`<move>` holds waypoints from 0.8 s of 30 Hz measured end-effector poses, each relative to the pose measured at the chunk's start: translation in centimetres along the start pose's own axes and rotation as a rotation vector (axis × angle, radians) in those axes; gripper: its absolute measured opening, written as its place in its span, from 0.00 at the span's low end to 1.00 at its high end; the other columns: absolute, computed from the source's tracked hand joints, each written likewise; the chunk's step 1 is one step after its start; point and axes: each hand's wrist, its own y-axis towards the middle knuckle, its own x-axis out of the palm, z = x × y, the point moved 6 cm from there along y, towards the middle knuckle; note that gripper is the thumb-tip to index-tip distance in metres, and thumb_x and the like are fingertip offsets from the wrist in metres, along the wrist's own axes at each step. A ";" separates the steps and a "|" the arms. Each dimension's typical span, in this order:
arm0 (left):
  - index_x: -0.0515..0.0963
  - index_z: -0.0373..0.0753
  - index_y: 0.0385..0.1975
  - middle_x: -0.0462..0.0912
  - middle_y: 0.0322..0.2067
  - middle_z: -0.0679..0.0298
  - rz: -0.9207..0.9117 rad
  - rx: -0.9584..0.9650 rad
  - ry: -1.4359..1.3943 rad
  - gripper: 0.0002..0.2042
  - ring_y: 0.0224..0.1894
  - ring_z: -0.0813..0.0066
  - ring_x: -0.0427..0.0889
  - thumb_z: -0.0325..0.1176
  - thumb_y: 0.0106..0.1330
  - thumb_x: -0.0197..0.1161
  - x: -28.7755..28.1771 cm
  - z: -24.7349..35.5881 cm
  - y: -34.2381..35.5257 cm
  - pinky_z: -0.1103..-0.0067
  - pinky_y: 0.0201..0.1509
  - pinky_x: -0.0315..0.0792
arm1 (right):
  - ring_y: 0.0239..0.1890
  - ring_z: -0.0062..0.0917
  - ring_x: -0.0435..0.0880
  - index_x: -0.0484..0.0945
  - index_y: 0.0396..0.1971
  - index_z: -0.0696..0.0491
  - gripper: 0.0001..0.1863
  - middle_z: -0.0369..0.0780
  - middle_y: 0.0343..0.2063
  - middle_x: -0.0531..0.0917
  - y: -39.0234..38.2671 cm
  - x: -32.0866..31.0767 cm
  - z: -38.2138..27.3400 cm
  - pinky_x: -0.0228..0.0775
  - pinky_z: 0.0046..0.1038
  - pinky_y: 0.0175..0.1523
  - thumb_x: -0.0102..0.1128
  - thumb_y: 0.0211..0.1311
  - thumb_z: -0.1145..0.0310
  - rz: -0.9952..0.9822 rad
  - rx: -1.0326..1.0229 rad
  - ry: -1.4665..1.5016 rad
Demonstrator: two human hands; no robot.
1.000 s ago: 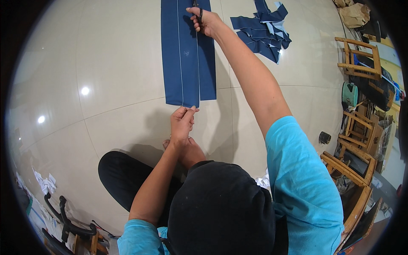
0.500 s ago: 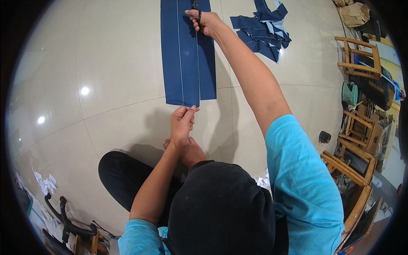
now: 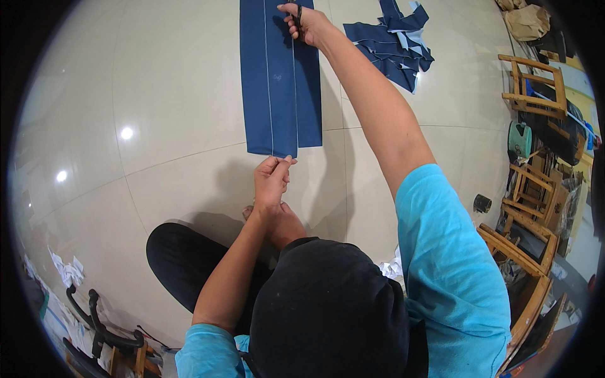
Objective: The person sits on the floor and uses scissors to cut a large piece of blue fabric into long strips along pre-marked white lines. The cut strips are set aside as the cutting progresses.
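Note:
A long piece of dark blue fabric [image 3: 268, 107] lies on the tiled floor and runs off the top edge of the view. Pale lines run along its length, and a small chalk-like mark shows near its middle. At the near end, my left hand [image 3: 272, 176] pinches the fabric's bottom edge by a corner. My right hand [image 3: 307, 25] stretches far forward, its fingers wrapped round the black handles of scissors [image 3: 298, 17]. The blades are mostly out of view at the top. A cut gap separates the right strip of fabric [image 3: 309, 113] from the main piece.
A heap of blue fabric scraps [image 3: 403, 47] lies to the right of my right forearm. Wooden stools [image 3: 535, 85] and frames line the right side, with a small dark cylinder [image 3: 482, 203] on the floor nearby. White scraps [image 3: 392, 268] lie by my right side.
My right hand with the scissors has slid a little farther forward along the fabric. My left hand keeps its pinch at the near corner.

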 end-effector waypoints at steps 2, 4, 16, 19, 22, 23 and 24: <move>0.84 0.35 0.37 0.70 0.19 0.75 0.015 0.002 -0.003 0.09 0.17 0.93 0.59 0.35 0.76 0.65 -0.5 -0.1 -0.1 0.87 0.18 0.48 | 0.13 0.23 0.69 0.76 0.20 0.51 0.20 0.36 0.15 0.74 -0.3 1.2 0.0 0.60 0.26 0.15 0.78 0.58 0.55 -0.010 -0.003 0.005; 0.84 0.35 0.37 0.70 0.19 0.75 0.005 0.000 -0.012 0.09 0.17 0.93 0.59 0.35 0.76 0.65 -0.1 0.1 -0.3 0.87 0.18 0.48 | 0.13 0.24 0.70 0.77 0.20 0.52 0.20 0.37 0.15 0.75 0.1 0.9 -0.2 0.61 0.27 0.15 0.78 0.58 0.56 -0.015 -0.004 0.012; 0.84 0.35 0.37 0.70 0.19 0.75 -0.001 -0.004 -0.004 0.09 0.17 0.93 0.59 0.35 0.76 0.65 -0.1 -0.1 0.0 0.87 0.18 0.48 | 0.13 0.23 0.69 0.77 0.20 0.51 0.19 0.36 0.16 0.76 0.0 0.6 -0.1 0.60 0.26 0.16 0.78 0.58 0.57 0.021 -0.040 -0.012; 0.84 0.35 0.36 0.70 0.19 0.75 0.006 0.001 -0.009 0.09 0.17 0.93 0.59 0.35 0.76 0.64 -0.2 -0.2 0.0 0.87 0.18 0.49 | 0.19 0.14 0.75 0.81 0.26 0.54 0.17 0.33 0.21 0.79 -1.4 0.5 -0.6 0.68 0.16 0.22 0.84 0.53 0.61 -0.009 -0.099 -0.026; 0.83 0.35 0.36 0.70 0.19 0.75 0.022 -0.001 0.009 0.09 0.17 0.92 0.59 0.35 0.76 0.64 -0.5 -0.3 0.0 0.87 0.18 0.49 | 0.19 0.14 0.75 0.81 0.25 0.53 0.16 0.33 0.21 0.79 -2.8 0.9 -1.1 0.68 0.16 0.21 0.84 0.54 0.62 0.014 -0.075 -0.038; 0.83 0.35 0.36 0.70 0.19 0.75 0.026 -0.002 0.014 0.09 0.17 0.92 0.59 0.34 0.76 0.64 -0.5 -0.3 0.0 0.87 0.18 0.49 | 0.19 0.14 0.75 0.81 0.25 0.53 0.17 0.33 0.21 0.79 -3.1 1.1 -1.3 0.68 0.16 0.21 0.84 0.54 0.61 0.008 -0.073 -0.035; 0.83 0.35 0.36 0.70 0.19 0.75 0.027 -0.002 0.020 0.09 0.17 0.92 0.59 0.34 0.76 0.64 -0.3 -0.2 -0.1 0.86 0.18 0.49 | 0.19 0.14 0.75 0.81 0.25 0.53 0.18 0.33 0.21 0.79 -3.2 0.9 -1.5 0.68 0.16 0.21 0.84 0.54 0.60 0.005 -0.075 -0.031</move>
